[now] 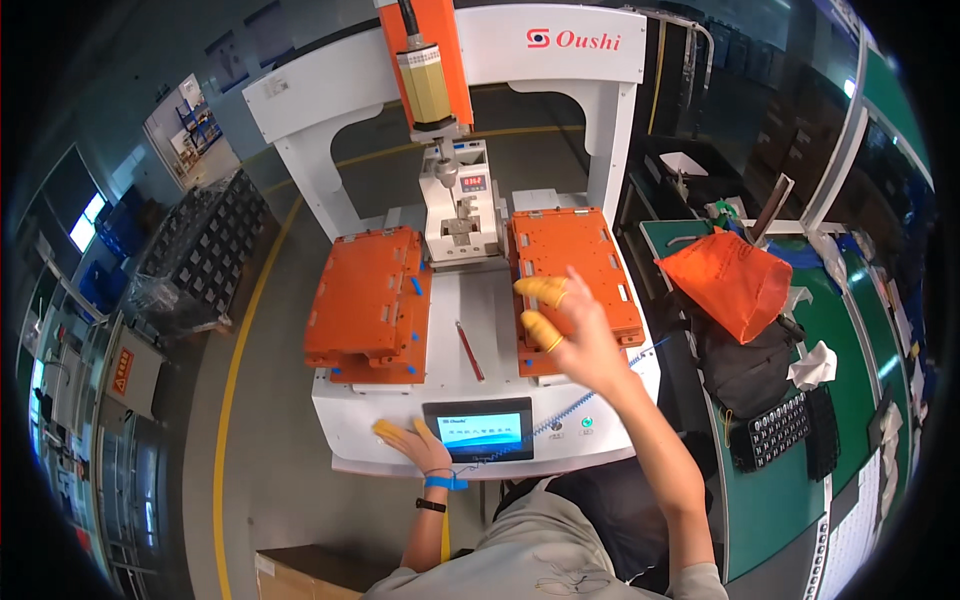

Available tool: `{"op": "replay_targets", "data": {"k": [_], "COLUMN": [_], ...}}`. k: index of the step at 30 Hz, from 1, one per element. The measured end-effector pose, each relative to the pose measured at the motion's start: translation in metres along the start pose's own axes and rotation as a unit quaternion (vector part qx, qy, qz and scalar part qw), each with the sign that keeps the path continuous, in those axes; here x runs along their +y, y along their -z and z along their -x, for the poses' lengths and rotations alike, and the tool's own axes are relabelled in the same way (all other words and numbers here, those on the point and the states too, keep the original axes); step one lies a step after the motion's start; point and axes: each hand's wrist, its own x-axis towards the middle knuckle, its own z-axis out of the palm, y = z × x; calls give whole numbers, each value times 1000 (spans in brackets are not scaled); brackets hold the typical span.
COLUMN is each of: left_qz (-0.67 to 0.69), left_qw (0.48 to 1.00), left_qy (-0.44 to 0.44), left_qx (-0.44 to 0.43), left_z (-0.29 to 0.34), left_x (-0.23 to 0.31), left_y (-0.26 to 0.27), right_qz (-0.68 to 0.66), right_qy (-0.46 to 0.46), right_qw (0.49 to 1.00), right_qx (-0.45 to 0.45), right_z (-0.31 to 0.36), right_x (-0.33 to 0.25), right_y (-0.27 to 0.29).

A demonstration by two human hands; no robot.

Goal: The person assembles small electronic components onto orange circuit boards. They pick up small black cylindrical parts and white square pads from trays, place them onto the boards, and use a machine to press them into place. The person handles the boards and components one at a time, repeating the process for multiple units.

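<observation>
Yellow cots cover some of the fingertips on both my hands. My right hand (585,345) is over the near left part of the right orange fixture plate (570,240); its fingers are apart and nothing shows in them. Whether it touches the plate I cannot tell. My left hand (425,450) is at the machine's front edge, beside the touch screen (487,430), fingers spread and holding nothing. A blue strap (446,483) with a coiled cord circles the left wrist. On the white bed, between the right plate and a left orange fixture (362,290), lies a thin red pen-like tool (469,350).
Above the bed hangs a yellow-bodied driver spindle (426,88), over a white screw feeder (460,205). To the right, a green bench (775,530) bears an orange bag (735,280), a black bag (745,365) and a black slotted tray (778,432). A cardboard box (310,575) stands below left.
</observation>
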Motion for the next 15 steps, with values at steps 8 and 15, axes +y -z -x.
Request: {"op": "replay_targets", "data": {"k": [8,15], "left_qz": [-36,-74], "left_qw": [999,997], "left_qy": [-5,9], "left_qx": [10,15], "left_z": [30,17], "left_x": [-9,-16], "left_y": [-14,-5], "right_qz": [46,321], "right_qy": [-30,23], "right_qw": [998,936], "right_qx": [6,-143], "right_z": [33,47], "right_x": [54,57], "right_y": [23,21]}}
